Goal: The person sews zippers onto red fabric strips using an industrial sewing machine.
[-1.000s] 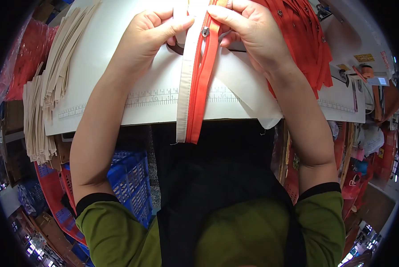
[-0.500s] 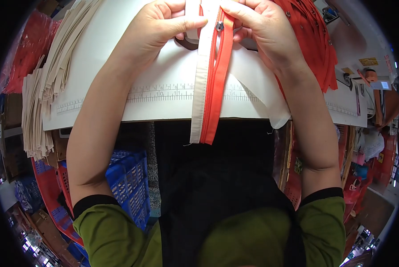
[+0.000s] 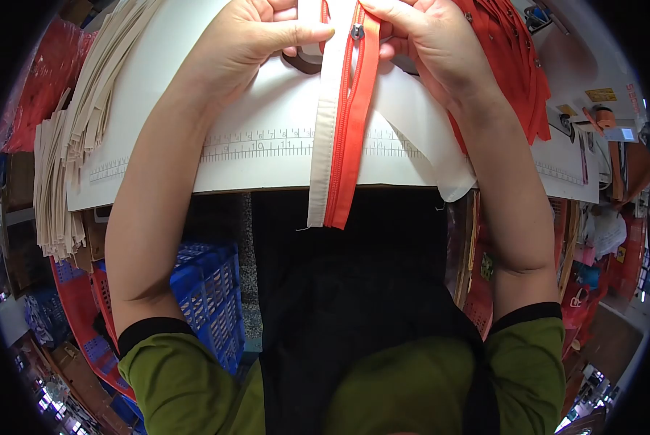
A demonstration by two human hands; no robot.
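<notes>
A red zipper (image 3: pixel 354 123) with a cream fabric strip (image 3: pixel 323 138) stitched along its left side runs down over the table edge toward my lap. Its dark metal slider (image 3: pixel 357 31) sits near the top, and the teeth part slightly below it. My left hand (image 3: pixel 256 36) is closed, its thumb laid across the cream strip. On the other side, my right hand (image 3: pixel 437 36) pinches the red tape beside the slider. The upper end of the zipper is cut off by the top of the view. A loose white flap (image 3: pixel 419 130) lies under my right wrist.
Cream strips (image 3: pixel 100 94) hang in a bundle at the left table edge. A pile of red zippers (image 3: pixel 510 65) lies at the right. Ruler markings (image 3: pixel 267 145) cross the white tabletop (image 3: pixel 245 177). Below stands a blue plastic crate (image 3: pixel 209 297).
Both hands have shifted slightly away from me, carrying the zipper along. Its lower end and the table edge sit a little higher in view. The grip looks the same.
</notes>
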